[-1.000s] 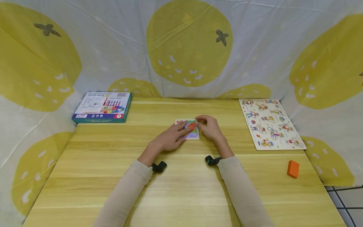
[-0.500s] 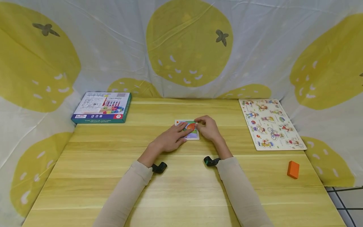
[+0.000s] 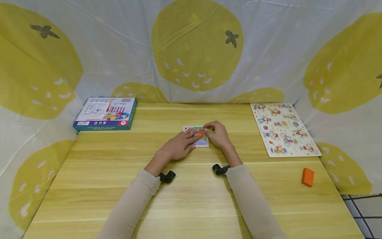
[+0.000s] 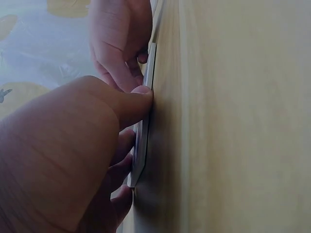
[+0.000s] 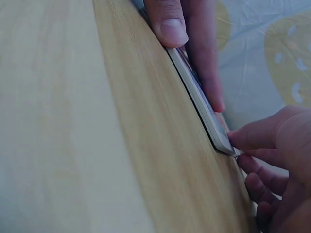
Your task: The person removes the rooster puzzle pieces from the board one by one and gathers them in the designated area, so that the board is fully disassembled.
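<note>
A small square picture board (image 3: 203, 142) with a pale rim and a red-orange figure on green and purple lies flat on the wooden table. My left hand (image 3: 179, 145) rests over its left part with fingers spread and fairly straight. In the left wrist view that hand's thumb (image 4: 138, 99) touches the board's near edge. At the right side, my right hand (image 3: 219, 134) has its fingers bent and pinches the board's edge. The right wrist view has the right thumb and finger (image 5: 257, 136) at the board's corner (image 5: 223, 144). Both hands hide parts of the picture.
A boxed bead set (image 3: 105, 113) stands at the back left of the table (image 3: 191, 199). A cream peg puzzle board (image 3: 283, 129) with several figures lies at the back right, and an orange block (image 3: 307, 177) in front of it. A lemon-print cloth (image 3: 197, 46) hangs behind.
My right hand has shifted slightly left, and its fingers have closed in on the board's right edge. The left hand keeps its place on the board.
</note>
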The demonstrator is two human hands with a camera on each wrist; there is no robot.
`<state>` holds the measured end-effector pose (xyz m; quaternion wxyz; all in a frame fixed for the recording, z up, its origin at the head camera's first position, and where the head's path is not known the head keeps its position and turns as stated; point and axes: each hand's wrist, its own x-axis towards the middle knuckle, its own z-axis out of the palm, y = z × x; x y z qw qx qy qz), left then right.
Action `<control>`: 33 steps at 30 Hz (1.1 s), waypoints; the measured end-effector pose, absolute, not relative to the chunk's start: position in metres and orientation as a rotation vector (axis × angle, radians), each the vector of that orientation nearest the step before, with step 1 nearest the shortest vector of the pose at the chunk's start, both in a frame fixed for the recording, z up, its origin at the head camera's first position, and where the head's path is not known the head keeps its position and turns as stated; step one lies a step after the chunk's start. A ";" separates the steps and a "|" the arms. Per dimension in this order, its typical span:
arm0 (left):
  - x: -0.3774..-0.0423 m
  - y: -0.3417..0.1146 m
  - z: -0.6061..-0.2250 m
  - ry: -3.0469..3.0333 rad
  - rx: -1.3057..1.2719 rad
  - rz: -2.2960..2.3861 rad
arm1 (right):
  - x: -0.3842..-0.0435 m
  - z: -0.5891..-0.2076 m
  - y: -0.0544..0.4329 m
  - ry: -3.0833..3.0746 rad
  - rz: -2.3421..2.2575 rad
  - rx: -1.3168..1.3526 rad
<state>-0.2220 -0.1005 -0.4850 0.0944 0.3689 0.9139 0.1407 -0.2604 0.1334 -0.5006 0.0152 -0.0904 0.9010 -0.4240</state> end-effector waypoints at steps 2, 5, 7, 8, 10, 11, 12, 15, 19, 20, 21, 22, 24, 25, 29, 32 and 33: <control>-0.222 -0.100 -0.485 2.710 1.097 0.418 | -0.261 -0.500 0.133 2.811 -1.309 -0.281; -0.222 -0.100 -0.485 2.712 1.105 0.413 | -0.262 -0.499 0.133 2.817 -1.287 -0.271; -0.222 -0.099 -0.485 2.716 1.112 0.414 | -0.262 -0.499 0.132 2.819 -1.269 -0.263; -0.222 -0.098 -0.485 2.718 1.116 0.409 | -0.262 -0.499 0.132 2.823 -1.263 -0.261; -0.221 -0.098 -0.486 2.723 1.120 0.403 | -0.263 -0.499 0.131 2.828 -1.249 -0.255; -0.221 -0.098 -0.486 2.724 1.122 0.402 | -0.263 -0.499 0.130 2.829 -1.248 -0.253; -0.221 -0.098 -0.487 2.724 1.123 0.403 | -0.262 -0.499 0.129 2.832 -1.250 -0.253; -0.221 -0.098 -0.487 2.721 1.123 0.421 | -0.262 -0.498 0.128 2.837 -1.251 -0.246; -0.223 -0.099 -0.486 2.703 1.116 0.483 | -0.261 -0.496 0.127 2.847 -1.239 -0.231; -0.223 -0.099 -0.487 2.699 1.114 0.492 | -0.261 -0.495 0.127 2.849 -1.237 -0.226; -0.223 -0.099 -0.487 2.696 1.110 0.502 | -0.261 -0.495 0.127 2.853 -1.231 -0.221; -0.224 -0.099 -0.487 2.693 1.107 0.511 | -0.261 -0.494 0.126 2.853 -1.231 -0.215; -0.224 -0.099 -0.487 2.691 1.100 0.512 | -0.261 -0.493 0.125 2.847 -1.234 -0.200; -0.224 -0.099 -0.488 2.690 1.096 0.508 | -0.262 -0.493 0.124 2.845 -1.230 -0.193; -0.223 -0.100 -0.488 2.697 1.088 0.463 | -0.262 -0.494 0.122 2.828 -1.220 -0.166; -0.223 -0.099 -0.487 2.712 1.098 0.435 | -0.262 -0.495 0.121 2.826 -1.228 -0.153; -0.223 -0.098 -0.486 2.717 1.102 0.429 | -0.262 -0.495 0.121 2.826 -1.235 -0.151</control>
